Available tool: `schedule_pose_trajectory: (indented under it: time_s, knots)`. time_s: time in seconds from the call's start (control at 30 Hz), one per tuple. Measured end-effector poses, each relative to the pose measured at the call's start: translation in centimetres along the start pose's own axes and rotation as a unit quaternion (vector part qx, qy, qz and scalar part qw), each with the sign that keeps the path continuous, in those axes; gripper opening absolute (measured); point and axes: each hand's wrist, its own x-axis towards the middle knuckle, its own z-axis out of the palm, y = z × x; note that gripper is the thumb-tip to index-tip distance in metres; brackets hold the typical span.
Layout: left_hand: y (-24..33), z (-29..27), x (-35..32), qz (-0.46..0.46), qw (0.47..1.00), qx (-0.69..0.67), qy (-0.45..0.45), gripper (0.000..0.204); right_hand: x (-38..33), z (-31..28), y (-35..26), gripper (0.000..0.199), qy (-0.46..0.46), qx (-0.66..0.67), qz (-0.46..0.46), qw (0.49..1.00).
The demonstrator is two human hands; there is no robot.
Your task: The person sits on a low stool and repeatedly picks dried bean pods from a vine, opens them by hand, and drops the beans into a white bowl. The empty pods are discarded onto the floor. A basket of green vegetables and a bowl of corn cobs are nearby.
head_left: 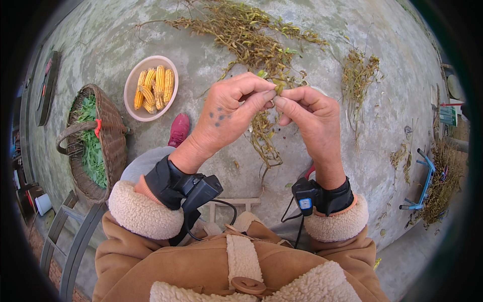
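Observation:
My left hand point(229, 108) and my right hand point(312, 116) meet in front of me, thumbs and forefingers pinched together on a small yellow-green bean pod point(279, 87). The fingers cover part of the pod. Just beyond my fingertips lies a heap of dried bean plants point(251, 43), brown and yellow with a few green leaves. A loose dry stalk point(265, 143) with pods rests on the concrete below my hands. Behind my right hand a bit of a pale rim point(319, 90) shows; the rest of that vessel is hidden.
Left of my hands stands a pale pink basin point(129, 100) with several corn cobs point(160, 83). Farther left is a wicker basket point(115, 138) of green leaves. More dried plants point(359, 75) lie to the right, near a blue metal frame point(427, 176). A metal ladder-like frame point(80, 251) stands at lower left.

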Motion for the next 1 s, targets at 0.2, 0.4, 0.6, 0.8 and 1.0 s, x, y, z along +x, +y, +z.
schedule_pose_trajectory:
  time_s: [0.2, 0.4, 0.6, 0.8, 1.0]
  knots:
    - [-0.1, 0.0, -0.1, 0.031, 0.997, 0.066, 0.003, 0.009, -0.1, 0.0, 0.0, 0.011, -0.005, -0.056, -0.011, 0.998]
    - [-0.1, 0.5, -0.3, 0.01, 0.997, 0.072, 0.039, 0.007, -0.1, 0.6, 0.1, 0.012, 0.016, -0.049, -0.011, 0.999]
    - [-0.1, 0.3, -0.2, 0.034, 0.99, 0.133, 0.036, 0.007, 0.0, 1.5, 0.9, 0.013, 0.078, -0.121, -0.128, 0.981]
    - [-0.2, 0.3, -0.4, -0.006, 0.995, 0.1, -0.003, 0.009, 0.1, 1.3, 0.8, 0.013, 0.063, -0.111, -0.102, 0.987]
    - [-0.3, 0.1, 0.0, -0.119, 0.99, -0.074, -0.01, 0.012, 0.2, 0.6, 0.3, 0.014, 0.033, 0.031, -0.028, 0.999]
